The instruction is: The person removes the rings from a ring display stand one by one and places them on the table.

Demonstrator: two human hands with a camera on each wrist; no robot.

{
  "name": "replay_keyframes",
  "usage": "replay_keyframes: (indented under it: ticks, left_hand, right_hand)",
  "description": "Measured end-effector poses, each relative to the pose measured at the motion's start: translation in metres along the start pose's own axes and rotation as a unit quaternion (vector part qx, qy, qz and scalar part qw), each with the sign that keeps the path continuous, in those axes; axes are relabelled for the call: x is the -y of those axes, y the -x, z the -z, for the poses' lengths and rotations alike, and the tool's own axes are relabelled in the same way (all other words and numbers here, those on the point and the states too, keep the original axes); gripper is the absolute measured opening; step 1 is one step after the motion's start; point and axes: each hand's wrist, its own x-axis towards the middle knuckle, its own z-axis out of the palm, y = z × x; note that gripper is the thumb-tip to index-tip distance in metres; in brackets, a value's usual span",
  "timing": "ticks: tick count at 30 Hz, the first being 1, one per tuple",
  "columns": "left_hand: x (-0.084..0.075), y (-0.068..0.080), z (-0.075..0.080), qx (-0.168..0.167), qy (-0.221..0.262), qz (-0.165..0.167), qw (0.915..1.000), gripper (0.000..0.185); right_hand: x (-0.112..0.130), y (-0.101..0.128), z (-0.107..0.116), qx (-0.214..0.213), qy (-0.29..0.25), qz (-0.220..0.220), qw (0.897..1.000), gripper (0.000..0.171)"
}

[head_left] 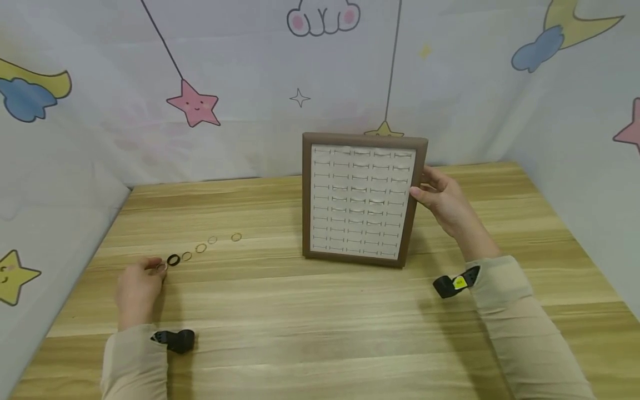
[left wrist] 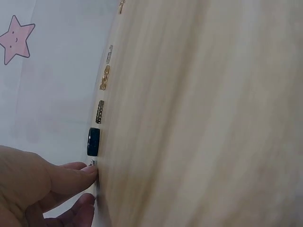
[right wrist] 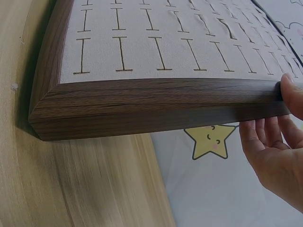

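A ring display tray (head_left: 307,194) with a brown wooden frame and a white slotted insert stands tilted up on the wooden table (head_left: 300,322). My right hand (head_left: 422,183) grips its right edge, thumb on the front and fingers behind; in the right wrist view the right hand (right wrist: 284,113) holds the frame (right wrist: 156,106). A row of rings lies at the left: a black ring (head_left: 173,259) and several gold rings (head_left: 201,248). My left hand (head_left: 157,269) pinches a small pale ring (head_left: 161,268) at the near end of the row. In the left wrist view the left hand (left wrist: 92,184) sits just below the black ring (left wrist: 93,142).
White cloth walls with cartoon stars and moons (head_left: 195,105) close the table in at the back and both sides. Bare wood (head_left: 310,333) runs between my arms and the tray. The tray's slots hold no rings that I can see.
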Motion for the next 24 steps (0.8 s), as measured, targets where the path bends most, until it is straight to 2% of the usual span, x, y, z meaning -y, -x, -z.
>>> replay_keyframes:
  ticks: [4,9,13,18,24]
  left_hand:
    - [0.0,0.0,0.001,0.003,0.0,0.002,1.0,0.035]
    - [-0.004,0.0,0.004,0.011,0.008,0.024,0.9996,0.042]
    - [-0.017,0.001,0.007,-0.008,0.029,0.022,0.9993,0.048]
    - [-0.049,0.007,0.009,-0.062,0.065,-0.018,0.9958,0.049]
    - [-0.093,0.018,0.011,-0.124,0.099,-0.093,0.9829,0.051]
  right_hand:
    - [0.0,0.0,0.0,0.001,0.002,-0.001,1.0,0.068]
    - [0.0,0.0,0.001,-0.001,0.005,-0.007,1.0,0.069]
    - [0.0,0.0,0.001,-0.001,-0.001,-0.005,1.0,0.069]
    - [-0.001,0.001,0.001,0.0,-0.017,0.002,1.0,0.069]
    - [0.001,0.003,0.006,0.002,-0.023,0.017,1.0,0.069]
